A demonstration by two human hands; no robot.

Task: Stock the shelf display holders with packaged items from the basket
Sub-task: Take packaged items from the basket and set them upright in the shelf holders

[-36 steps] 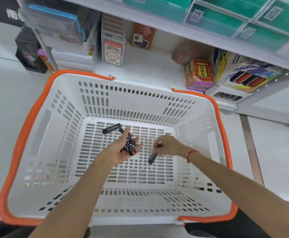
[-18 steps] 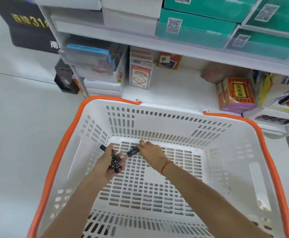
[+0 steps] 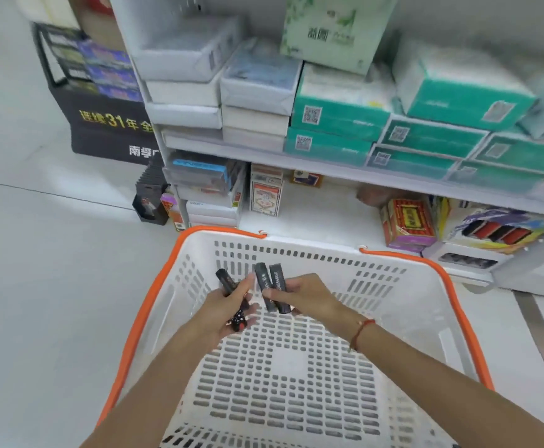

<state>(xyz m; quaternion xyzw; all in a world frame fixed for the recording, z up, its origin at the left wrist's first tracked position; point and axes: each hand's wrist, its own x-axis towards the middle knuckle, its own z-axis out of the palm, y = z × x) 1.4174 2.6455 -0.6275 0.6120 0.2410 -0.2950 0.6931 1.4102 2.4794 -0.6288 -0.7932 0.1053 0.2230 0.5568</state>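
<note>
While your right hand point(image 3: 306, 295) pinches two dark packets point(image 3: 270, 286) over the basket point(image 3: 403, 305), keep your left hand point(image 3: 228, 305) curled round its dark packets point(image 3: 231, 295). Carry both lots to the display holder point(image 3: 468, 261) at two o'clock, keeping them parallel.

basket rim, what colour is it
Orange, on a white slotted basket; the rim shows best along the left side in the head view.

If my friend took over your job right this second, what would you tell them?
Left hand: grips a black stick pack, with spotted dark pieces in the palm.
Right hand: pinches two dark stick packs.
Basket: below both hands; no more packs show on its floor.
Done: packs picked up.
Left: put them into a shelf display holder; which one, I cannot tell.
</note>
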